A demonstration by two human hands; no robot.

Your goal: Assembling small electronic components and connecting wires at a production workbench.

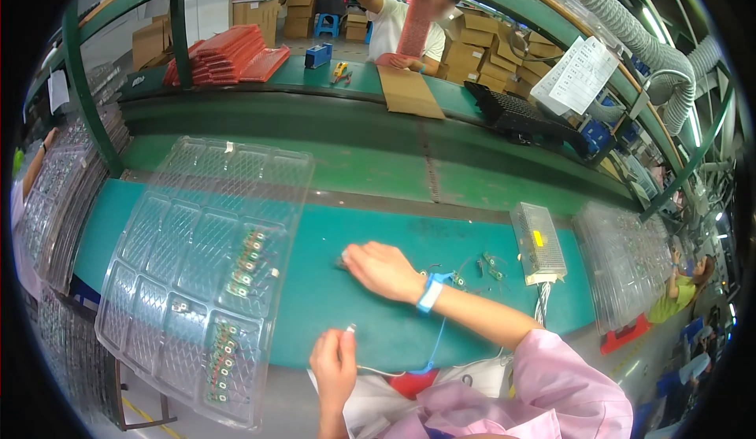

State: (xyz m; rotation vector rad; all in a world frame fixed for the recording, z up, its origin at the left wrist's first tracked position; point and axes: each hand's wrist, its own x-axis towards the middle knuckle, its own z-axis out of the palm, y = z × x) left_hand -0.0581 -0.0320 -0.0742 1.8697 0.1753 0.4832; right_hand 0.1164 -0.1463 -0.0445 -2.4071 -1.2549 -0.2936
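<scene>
Low at the front edge, my left hand (335, 366) is closed in a pinch on a small white cable plug (351, 328); a thin white cable runs from near that hand toward the right. My right hand (382, 272) reaches over the green mat, its fingers closed round something small and dark at the fingertips that I cannot make out. A blue wrist strap (431, 291) with a blue cord is on my right wrist. To the left, a clear plastic tray (169, 301) holds rows of small green circuit boards (246, 266). Several more loose boards (493, 266) lie right of my right hand.
A perforated metal power supply box (539, 242) with wires stands at the right. Stacked clear trays (622, 258) rise beyond it. Behind the mat runs a green conveyor belt (354, 163). Across it, a person holds a red bubble-wrap bag (415, 25) near red packages (228, 55).
</scene>
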